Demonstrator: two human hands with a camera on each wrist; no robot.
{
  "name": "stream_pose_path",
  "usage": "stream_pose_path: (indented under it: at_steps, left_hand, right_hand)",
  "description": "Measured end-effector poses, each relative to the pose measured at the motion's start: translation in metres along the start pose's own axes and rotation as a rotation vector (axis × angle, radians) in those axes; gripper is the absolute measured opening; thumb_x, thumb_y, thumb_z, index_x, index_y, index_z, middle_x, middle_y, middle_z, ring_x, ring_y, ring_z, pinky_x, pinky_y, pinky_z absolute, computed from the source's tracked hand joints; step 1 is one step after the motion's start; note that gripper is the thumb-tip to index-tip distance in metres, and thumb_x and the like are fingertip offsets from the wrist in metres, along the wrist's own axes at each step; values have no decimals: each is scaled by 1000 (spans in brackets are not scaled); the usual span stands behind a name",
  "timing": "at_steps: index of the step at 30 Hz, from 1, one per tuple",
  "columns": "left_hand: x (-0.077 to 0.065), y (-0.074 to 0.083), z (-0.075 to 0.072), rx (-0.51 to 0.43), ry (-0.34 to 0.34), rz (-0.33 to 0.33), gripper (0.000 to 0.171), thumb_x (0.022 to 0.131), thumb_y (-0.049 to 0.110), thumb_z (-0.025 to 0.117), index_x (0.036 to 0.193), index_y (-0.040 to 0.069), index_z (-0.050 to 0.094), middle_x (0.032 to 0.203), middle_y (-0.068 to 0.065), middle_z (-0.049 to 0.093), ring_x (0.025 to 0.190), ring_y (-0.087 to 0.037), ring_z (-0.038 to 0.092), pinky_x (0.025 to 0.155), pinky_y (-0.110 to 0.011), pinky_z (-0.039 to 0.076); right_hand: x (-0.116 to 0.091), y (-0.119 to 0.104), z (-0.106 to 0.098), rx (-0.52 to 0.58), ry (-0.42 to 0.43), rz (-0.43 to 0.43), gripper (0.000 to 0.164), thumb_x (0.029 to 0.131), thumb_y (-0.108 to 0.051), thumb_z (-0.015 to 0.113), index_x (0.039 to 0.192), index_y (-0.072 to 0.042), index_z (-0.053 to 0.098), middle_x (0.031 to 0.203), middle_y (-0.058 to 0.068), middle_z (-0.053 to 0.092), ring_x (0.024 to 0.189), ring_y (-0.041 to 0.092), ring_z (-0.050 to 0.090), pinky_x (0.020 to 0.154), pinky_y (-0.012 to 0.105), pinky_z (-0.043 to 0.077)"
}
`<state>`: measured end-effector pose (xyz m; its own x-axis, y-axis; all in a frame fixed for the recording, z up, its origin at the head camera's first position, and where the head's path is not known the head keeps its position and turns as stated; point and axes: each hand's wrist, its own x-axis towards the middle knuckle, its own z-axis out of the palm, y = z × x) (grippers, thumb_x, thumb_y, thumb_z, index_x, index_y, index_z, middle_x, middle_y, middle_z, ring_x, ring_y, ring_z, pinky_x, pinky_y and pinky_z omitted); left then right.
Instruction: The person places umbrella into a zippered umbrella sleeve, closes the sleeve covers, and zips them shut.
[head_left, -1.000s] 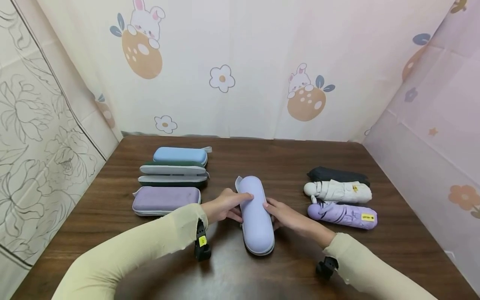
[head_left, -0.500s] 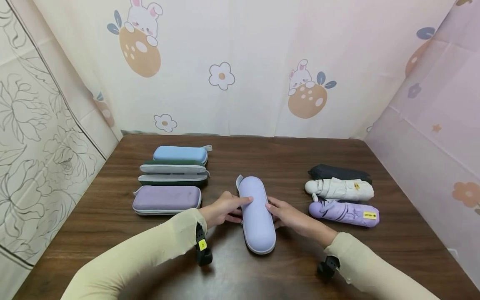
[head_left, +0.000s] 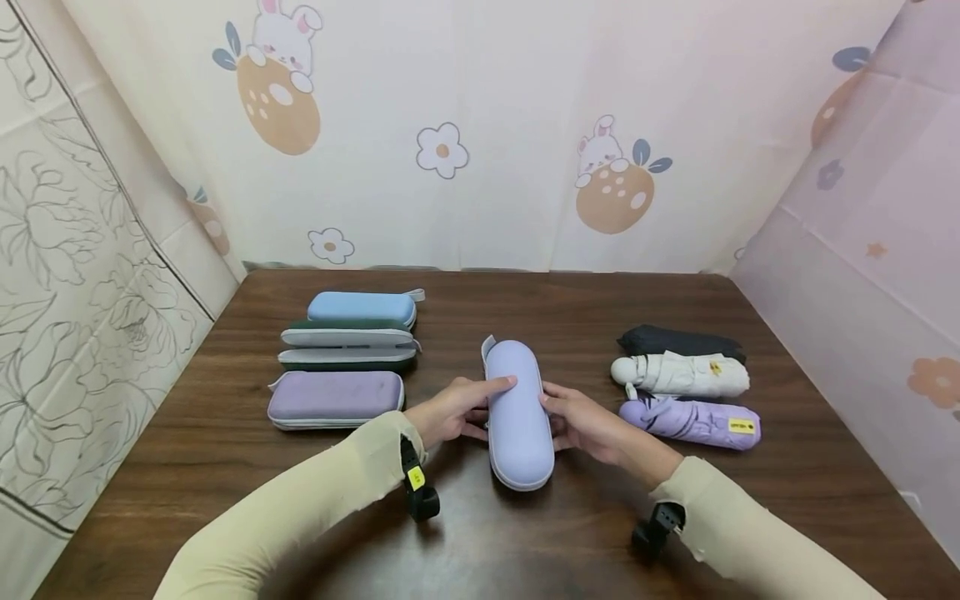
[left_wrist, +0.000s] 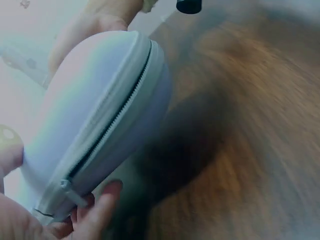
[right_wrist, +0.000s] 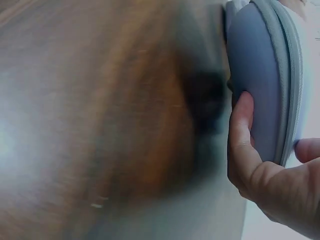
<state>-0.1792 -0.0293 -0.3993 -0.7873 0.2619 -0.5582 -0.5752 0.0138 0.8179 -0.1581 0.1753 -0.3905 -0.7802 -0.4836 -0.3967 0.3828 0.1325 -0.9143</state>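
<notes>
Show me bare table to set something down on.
Bare table lies beyond the held lilac case, between the blue case and black umbrella; more lies nearer, between the left sleeve and right sleeve. Crowded: at left, the blue case, green case and purple case; at right, the black umbrella, white umbrella and purple umbrella.

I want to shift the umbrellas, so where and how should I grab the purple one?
Probably around the middle of the purple umbrella, from above and the near side. It lies crosswise, long and slim, and the white umbrella sits close behind, crowding the far side.
</notes>
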Motion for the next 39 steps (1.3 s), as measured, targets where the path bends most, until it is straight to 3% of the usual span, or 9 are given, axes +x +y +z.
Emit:
stream_pose_path:
  at_steps: [4,10,16,22,27,33,36,39]
  left_hand:
    - [-1,9,0,-28,-17,4,64,82,36,72,126,-5,50,113,-20,61,100,-30,60,81,-50,52]
    - [-8,25,3,17,-22,37,64,78,39,76,122,-3,55,107,-15,62,93,-27,61,77,-43,54]
    - [-14,40,2,21,1,34,70,75,42,77,124,-1,52,110,-15,61,96,-28,60,77,-43,53]
    - [-14,42,3,18,39,7,72,73,43,79,125,1,52,112,-15,60,98,-29,57,78,-43,53]
    - [-13,38,6,-70,54,9,72,74,38,79,126,0,48,114,-17,59,99,-32,58,81,-49,52]
    - [-12,34,8,-212,87,23,74,75,34,79,130,-1,43,117,-19,59,99,-33,61,83,-52,51]
    - [-13,32,9,-287,103,37,75,74,30,79,131,0,41,120,-20,57,101,-33,60,84,-52,50]
    - [-14,31,9,-379,121,58,73,75,26,79,132,0,41,124,-21,55,106,-34,57,88,-53,48]
  right_hand:
    - [-1,-13,0,0,-2,-7,56,105,-21,33,151,1,10,129,20,51,106,24,57,84,45,50]
    - [-5,-32,-1,-8,-18,-21,59,105,-22,34,151,-1,6,141,26,39,115,26,52,88,46,48]
    - [-8,-46,-1,-1,-30,-30,59,104,-23,36,152,-3,7,138,22,43,114,24,54,90,45,48]
    - [-7,-47,-1,6,-19,-19,58,104,-23,36,151,-1,10,135,19,46,113,23,53,91,45,47]
    - [-6,-43,-2,-1,5,-22,53,105,-23,33,149,3,19,130,17,52,109,21,56,90,42,47]
    - [-7,-36,-8,31,51,-1,54,105,-28,23,148,3,18,137,22,44,104,19,58,88,34,47]
    - [-8,-28,-12,107,84,5,51,105,-25,20,146,4,23,126,15,52,97,14,58,83,30,48]
    - [-9,-17,-14,208,95,-3,41,102,-18,20,134,5,33,108,6,57,92,14,59,80,30,49]
